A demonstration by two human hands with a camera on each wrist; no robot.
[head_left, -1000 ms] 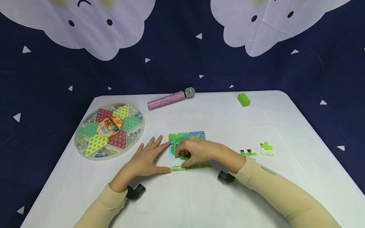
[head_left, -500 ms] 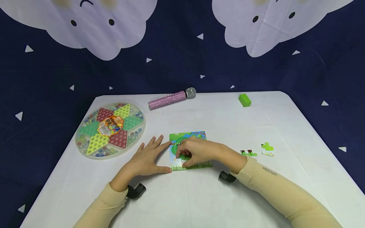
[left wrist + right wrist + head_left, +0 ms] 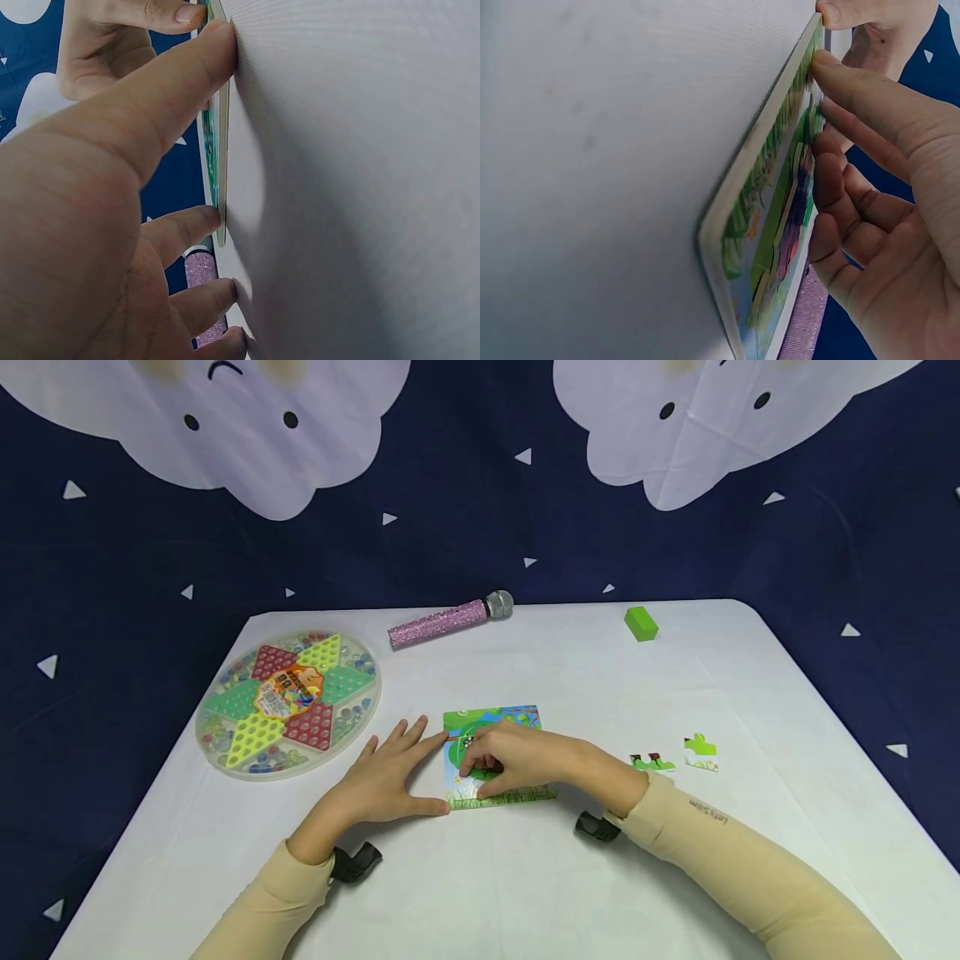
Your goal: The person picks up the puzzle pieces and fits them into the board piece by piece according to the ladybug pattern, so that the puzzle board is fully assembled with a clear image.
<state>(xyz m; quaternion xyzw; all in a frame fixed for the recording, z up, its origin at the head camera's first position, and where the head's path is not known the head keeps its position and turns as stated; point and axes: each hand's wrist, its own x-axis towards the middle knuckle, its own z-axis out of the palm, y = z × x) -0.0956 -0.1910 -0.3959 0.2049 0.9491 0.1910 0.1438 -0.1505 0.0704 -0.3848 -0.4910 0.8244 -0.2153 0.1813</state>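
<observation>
A small jigsaw puzzle [image 3: 495,715] in a frame lies flat in the middle of the table, printed with grass, sky and a green shape. My left hand [image 3: 382,781] is spread beside it, with thumb and index fingertips touching its left edge; the left wrist view shows these fingertips at the board's side. Over the puzzle arches my right hand [image 3: 525,760], its thumb and index finger set on a pale puzzle piece [image 3: 467,787] near the lower left. The other right fingers [image 3: 829,240] curl above the picture and hide part of it.
Two loose puzzle pieces, a red-and-green one [image 3: 653,762] and a green-and-white one [image 3: 701,752], lie to the right. A round Chinese checkers set [image 3: 288,702] is at the left. Farther back are a pink glittery microphone [image 3: 442,622] and a green block [image 3: 641,623].
</observation>
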